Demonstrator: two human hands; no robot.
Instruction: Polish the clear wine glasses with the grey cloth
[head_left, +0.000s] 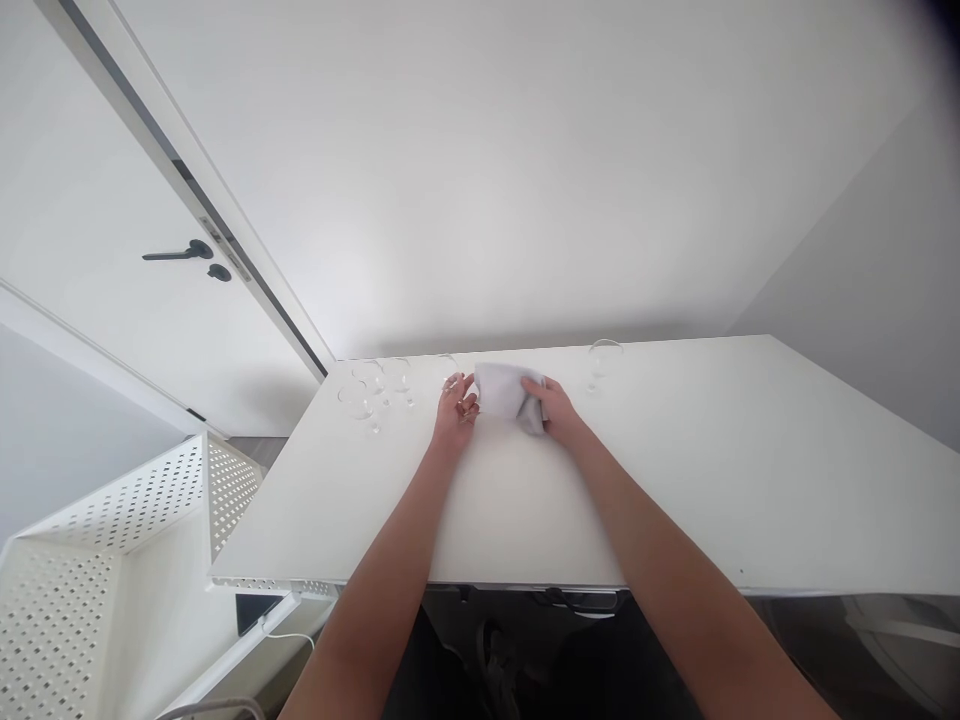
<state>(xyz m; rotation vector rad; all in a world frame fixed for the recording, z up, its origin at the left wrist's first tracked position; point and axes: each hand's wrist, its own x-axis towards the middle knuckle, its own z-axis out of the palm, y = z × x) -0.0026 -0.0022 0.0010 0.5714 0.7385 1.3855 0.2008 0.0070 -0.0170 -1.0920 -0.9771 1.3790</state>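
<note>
My right hand point(556, 408) grips a light grey cloth point(501, 390), with the thumb on top. The cloth stretches left toward my other hand, and one corner hangs in a fold near the right fingers. My left hand point(456, 408) is curled, palm partly up, around the lower part of a clear stemmed glass point(448, 360). Its rim shows behind the fingers; the stem and foot are mostly hidden. The cloth's left edge lies close to these fingertips; whether it touches the glass I cannot tell.
Three clear stemmed glasses point(354, 402) stand upright at the table's back left. Another stemmed glass point(605, 358) is right of the cloth, near the wall. The white table point(517, 510) ends before my legs. Left are a perforated white rack point(161, 500) and a door point(97, 180).
</note>
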